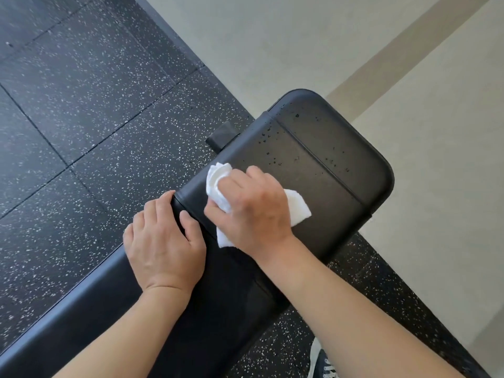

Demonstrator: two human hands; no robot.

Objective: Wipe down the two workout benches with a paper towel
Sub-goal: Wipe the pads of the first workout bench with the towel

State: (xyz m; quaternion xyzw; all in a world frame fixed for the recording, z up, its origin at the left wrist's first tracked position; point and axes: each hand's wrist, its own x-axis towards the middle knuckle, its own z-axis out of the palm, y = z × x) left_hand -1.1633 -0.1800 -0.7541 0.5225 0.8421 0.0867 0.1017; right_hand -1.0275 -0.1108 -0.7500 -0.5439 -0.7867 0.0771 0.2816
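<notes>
A black padded workout bench [321, 148] runs from the lower left up to the middle right, its far pad dotted with small droplets. My right hand [253, 211] presses a crumpled white paper towel [297, 208] flat on the pad near its left side. My left hand [163, 241] rests on the bench's left edge beside the gap between the two pads, fingers curled over the side and thumb on top. Only one bench is in view.
Black speckled rubber floor tiles [81, 105] cover the left and lower right. A pale smooth floor [409, 64] with a tan stripe lies at the upper right. A bench frame part [222, 135] sticks out left. A shoe [323, 364] shows at the bottom edge.
</notes>
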